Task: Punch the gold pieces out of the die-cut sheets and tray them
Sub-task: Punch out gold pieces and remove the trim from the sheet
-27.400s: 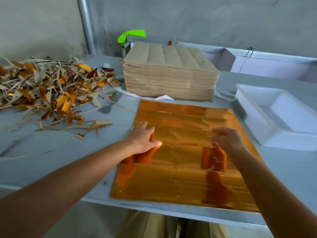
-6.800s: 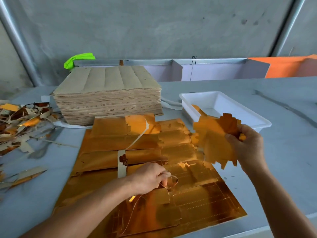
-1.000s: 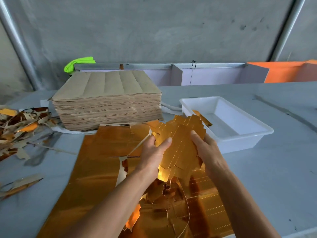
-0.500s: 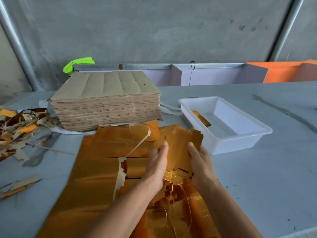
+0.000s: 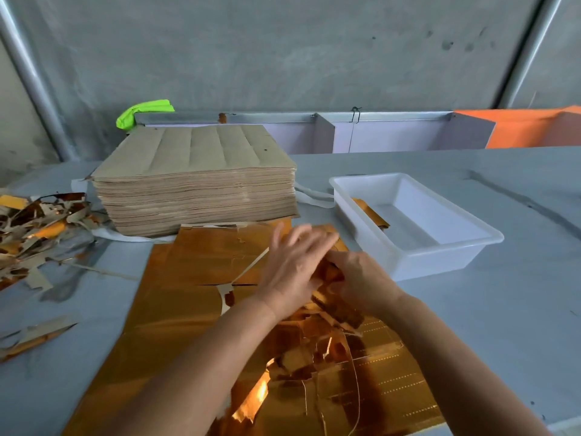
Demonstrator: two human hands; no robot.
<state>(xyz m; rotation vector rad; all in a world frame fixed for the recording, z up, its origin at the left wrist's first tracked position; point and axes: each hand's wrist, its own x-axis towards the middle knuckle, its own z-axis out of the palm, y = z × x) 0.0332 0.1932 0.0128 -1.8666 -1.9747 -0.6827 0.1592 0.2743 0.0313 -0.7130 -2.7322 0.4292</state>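
- Head view: the left hand (image 5: pixel 294 272), motion-blurred, hides most of the gold pieces (image 5: pixel 330 275); its fingers look spread, grip unclear.
- Half a second ago both hands stood apart and upright; now they meet low over the gold sheet (image 5: pixel 195 297).
- The right hand (image 5: pixel 361 283) curls round the pieces, near the white tray (image 5: pixel 418 256) on the worktop (image 5: pixel 503 309).

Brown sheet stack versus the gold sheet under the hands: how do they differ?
The brown sheet stack is thick, matte and whole; the gold sheet lies flat, shiny and partly torn open. The stack sits untouched behind; the gold sheet is nearer, under both hands. Both rest on the grey table.
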